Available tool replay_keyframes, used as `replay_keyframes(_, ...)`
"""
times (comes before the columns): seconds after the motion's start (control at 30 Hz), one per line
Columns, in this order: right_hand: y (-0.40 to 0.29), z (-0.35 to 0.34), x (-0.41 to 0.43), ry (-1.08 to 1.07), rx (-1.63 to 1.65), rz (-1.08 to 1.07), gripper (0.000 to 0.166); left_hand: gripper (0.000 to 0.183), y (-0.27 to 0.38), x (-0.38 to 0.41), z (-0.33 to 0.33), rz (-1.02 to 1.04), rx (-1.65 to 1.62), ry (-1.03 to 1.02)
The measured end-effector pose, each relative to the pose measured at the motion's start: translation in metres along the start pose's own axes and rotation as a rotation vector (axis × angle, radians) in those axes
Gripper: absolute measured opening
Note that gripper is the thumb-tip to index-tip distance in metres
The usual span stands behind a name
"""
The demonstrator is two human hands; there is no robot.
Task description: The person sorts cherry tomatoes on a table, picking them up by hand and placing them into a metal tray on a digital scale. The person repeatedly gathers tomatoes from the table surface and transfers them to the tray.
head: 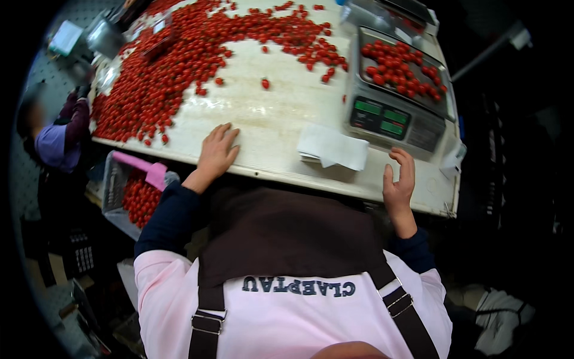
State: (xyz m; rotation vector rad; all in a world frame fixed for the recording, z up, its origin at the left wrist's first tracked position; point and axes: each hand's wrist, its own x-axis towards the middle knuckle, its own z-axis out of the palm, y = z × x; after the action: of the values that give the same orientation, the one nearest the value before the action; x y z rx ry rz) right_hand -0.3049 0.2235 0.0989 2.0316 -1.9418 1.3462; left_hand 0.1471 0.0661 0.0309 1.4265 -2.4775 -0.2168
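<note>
My left hand (218, 150) rests palm down near the front edge of the white table (264, 116), its fingers slightly apart and nothing in it. Beyond it spreads a large heap of cherry tomatoes (179, 67), with a few loose ones nearer me. My right hand (400, 181) hovers at the table's front right, fingers curled apart around nothing. Just past its fingertips stands a digital scale (381, 117) with lit green displays. Several cherry tomatoes (403, 69) lie loosely in its metal pan. Between my hands, closer to the right one, is a stack of white paper sheets (334, 146).
Below the table's left edge sits a grey crate (113, 184) of cherry tomatoes, with a pink strap-like piece (141, 166) across it. A clear plastic box (157, 45) lies on the heap. A co-worker (58, 139) stands at the left. More clear containers (365, 18) are at the back right.
</note>
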Motion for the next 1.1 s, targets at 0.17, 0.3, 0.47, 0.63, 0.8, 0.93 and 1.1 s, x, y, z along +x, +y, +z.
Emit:
replay_keyframes(0.17,0.06,-0.045,-0.071,0.03,-0.222,0.292,0.024,0.052,0.0,0.008,-0.008,0.041,-0.023,-0.056)
replay_keyframes(0.3,0.089,-0.03,-0.104,-0.009,-0.36,0.391,0.024,0.053,-0.01,0.01,-0.01,0.078,-0.005,-0.102)
replay_keyframes(0.47,0.098,-0.021,-0.092,-0.038,-0.433,0.47,0.024,0.054,-0.008,0.012,-0.011,0.078,-0.033,-0.114)
replay_keyframes(0.63,0.097,-0.029,-0.076,-0.196,-0.486,0.348,0.028,0.057,-0.009,0.016,-0.011,0.047,-0.105,-0.061)
replay_keyframes(0.8,0.092,-0.033,-0.046,-0.42,-0.403,0.0,0.049,0.063,-0.023,0.017,0.004,-0.066,-0.061,0.056)
replay_keyframes(0.93,0.084,-0.036,-0.029,-0.638,-0.295,-0.067,0.058,0.069,-0.015,0.02,-0.001,-0.099,0.035,-0.068)
replay_keyframes(1.1,0.092,-0.039,-0.02,-0.984,-0.149,-0.168,0.074,0.073,-0.008,0.03,-0.012,-0.14,0.09,-0.202)
